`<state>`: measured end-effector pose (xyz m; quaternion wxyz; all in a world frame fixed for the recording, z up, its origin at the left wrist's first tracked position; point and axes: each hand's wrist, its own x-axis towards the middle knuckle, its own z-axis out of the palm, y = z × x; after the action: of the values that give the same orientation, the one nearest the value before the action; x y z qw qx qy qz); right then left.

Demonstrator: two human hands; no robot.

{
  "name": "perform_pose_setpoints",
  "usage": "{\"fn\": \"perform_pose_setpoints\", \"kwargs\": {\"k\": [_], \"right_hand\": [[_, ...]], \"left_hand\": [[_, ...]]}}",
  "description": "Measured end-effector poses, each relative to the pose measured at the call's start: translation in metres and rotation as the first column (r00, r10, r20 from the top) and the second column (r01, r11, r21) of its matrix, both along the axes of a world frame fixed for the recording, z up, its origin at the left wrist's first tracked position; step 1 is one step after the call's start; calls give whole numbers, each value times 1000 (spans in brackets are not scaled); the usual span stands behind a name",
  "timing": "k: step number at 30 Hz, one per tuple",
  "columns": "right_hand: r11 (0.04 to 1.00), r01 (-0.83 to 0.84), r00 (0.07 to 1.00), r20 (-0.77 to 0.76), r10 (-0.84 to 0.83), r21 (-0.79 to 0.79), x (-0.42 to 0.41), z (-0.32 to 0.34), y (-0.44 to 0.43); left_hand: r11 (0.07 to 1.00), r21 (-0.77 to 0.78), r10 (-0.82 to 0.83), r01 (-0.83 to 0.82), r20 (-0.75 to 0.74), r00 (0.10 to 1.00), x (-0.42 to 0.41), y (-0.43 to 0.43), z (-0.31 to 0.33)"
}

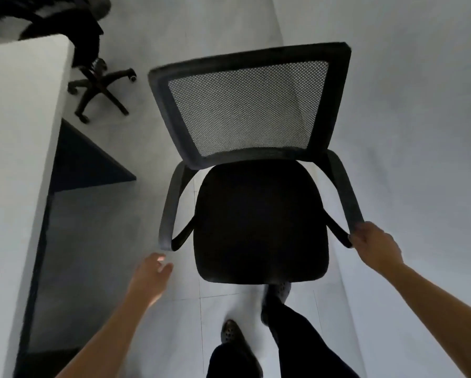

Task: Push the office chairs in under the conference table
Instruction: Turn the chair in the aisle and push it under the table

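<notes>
A black office chair (258, 222) with a mesh back stands in front of me, its seat facing me, out on the floor to the right of the white conference table (16, 148). My right hand (373, 246) is closed around the front end of the chair's right armrest. My left hand (152, 274) hovers just below the front end of the left armrest, fingers apart, not touching it. A second black office chair (92, 77) sits at the table's far corner, its wheeled base showing.
A pale wall (420, 105) runs close along the right side of the chair. The table's dark underside panel (87, 159) shows on the left. My legs and shoes (278, 336) are on the tiled floor just behind the seat.
</notes>
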<state>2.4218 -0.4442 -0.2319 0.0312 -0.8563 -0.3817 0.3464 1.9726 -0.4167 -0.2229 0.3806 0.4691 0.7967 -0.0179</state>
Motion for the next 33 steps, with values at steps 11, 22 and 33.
{"fn": "perform_pose_setpoints", "kwargs": {"k": [11, 22, 33], "right_hand": [[975, 221, 948, 233, -217, 5, 25, -139, 76], [959, 276, 931, 229, -283, 62, -60, -145, 14], [916, 398, 892, -209, -401, -56, -213, -121, -52]], "left_hand": [[999, -27, -38, 30, -350, 936, 15, 85, -162], [974, 34, -188, 222, -413, 891, -49, 135, -172], [908, 292, -304, 299, -31, 952, -3, 157, -80]]}}
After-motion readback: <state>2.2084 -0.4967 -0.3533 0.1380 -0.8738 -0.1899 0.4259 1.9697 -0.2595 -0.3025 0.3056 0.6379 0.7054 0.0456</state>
